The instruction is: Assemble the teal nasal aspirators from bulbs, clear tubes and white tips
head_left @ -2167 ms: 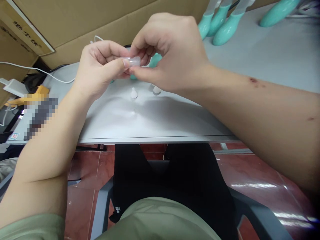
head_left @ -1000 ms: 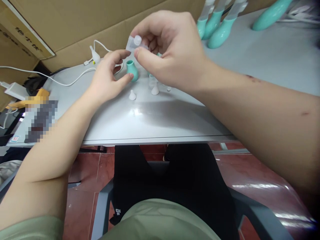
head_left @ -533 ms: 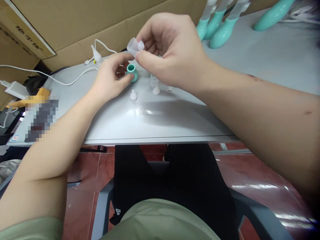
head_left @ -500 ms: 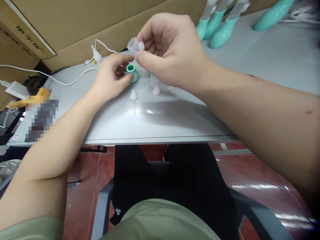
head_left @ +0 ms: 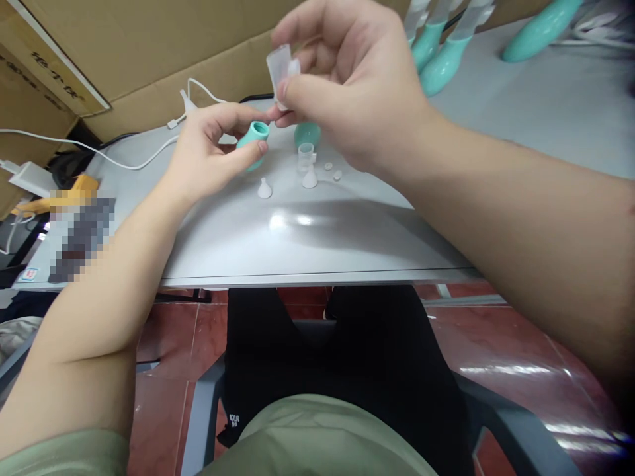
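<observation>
My left hand (head_left: 206, 142) is wrapped around a teal squeeze bulb (head_left: 254, 137), its open neck tilted up and to the right. Above it, my right hand (head_left: 360, 82) pinches a translucent plastic tube piece (head_left: 278, 71) with a short side spout between thumb and fingers. The two parts are apart. On the desk below lie a small white cone tip (head_left: 264, 190) and a second white cone tip (head_left: 310, 178). Beside the latter stands another clear tube piece (head_left: 305, 157), with a teal bulb (head_left: 307, 134) behind it. Two tiny pale discs (head_left: 338, 176) rest to the right.
Teal bulbs with clear tubes fitted (head_left: 449, 63) stand at the back right, near another teal bulb (head_left: 540, 30). A cardboard wall (head_left: 163, 46) borders the desk (head_left: 347, 244). A white cable (head_left: 133, 166) and charger (head_left: 32, 180) lie left.
My right hand has risen with the clear tube piece, which is now more upright. My left hand has shifted slightly left and tilted the bulb. The parts under my right hand now show.
</observation>
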`<state>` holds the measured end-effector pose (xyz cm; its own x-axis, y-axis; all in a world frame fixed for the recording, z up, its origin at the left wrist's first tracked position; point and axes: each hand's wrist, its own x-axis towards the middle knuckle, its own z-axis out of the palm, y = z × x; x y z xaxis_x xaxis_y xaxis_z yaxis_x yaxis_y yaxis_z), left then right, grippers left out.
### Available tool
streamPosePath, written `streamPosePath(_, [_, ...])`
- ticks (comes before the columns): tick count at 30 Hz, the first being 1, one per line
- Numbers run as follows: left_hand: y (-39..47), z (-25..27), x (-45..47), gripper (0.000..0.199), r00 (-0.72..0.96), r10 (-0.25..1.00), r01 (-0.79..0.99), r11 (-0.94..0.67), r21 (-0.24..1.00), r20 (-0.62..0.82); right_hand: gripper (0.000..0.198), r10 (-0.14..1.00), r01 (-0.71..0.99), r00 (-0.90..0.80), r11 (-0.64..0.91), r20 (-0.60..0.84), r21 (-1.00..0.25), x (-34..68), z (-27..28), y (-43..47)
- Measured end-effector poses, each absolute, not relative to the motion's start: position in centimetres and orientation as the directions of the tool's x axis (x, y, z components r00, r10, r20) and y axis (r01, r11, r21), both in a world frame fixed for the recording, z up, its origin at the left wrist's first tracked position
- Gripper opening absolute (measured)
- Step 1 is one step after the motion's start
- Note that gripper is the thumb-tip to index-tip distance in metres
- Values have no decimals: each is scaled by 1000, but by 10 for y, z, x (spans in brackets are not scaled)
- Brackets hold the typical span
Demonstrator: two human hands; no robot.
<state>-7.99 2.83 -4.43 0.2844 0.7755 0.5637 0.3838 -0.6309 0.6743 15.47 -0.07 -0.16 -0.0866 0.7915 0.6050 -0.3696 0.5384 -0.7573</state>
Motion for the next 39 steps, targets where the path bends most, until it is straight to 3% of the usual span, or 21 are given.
streamPosePath(4, [14,-33,-77,55,311,755,406,-654,638,577,51,742,-384,-184,549,644,-742,162,-5,4])
streamPosePath(9, [-2,-21,-71,54,383,743,389,-669,633,549,39,633,-530,-275,527,723,-664,177,-17,8])
streamPosePath(18, [-15,-10,-64,61,401,726,425,-688,588,559,45,693,-479,-288,494,661,-726,175,-10,2])
streamPosePath(24, [-8,-13,-68,85,366,712,410,-701,583,599,43,761,-349,-265,497,592,-794,178,-3,-5])
streamPosePath(29, [-9,-12,-69,88,366,712,436,-700,565,599,41,762,-259,-264,534,591,-805,180,-1,-5])
streamPosePath(39, [-12,-11,-69,49,365,720,499,-686,529,590,20,669,-10,-335,702,663,-712,194,-6,1])
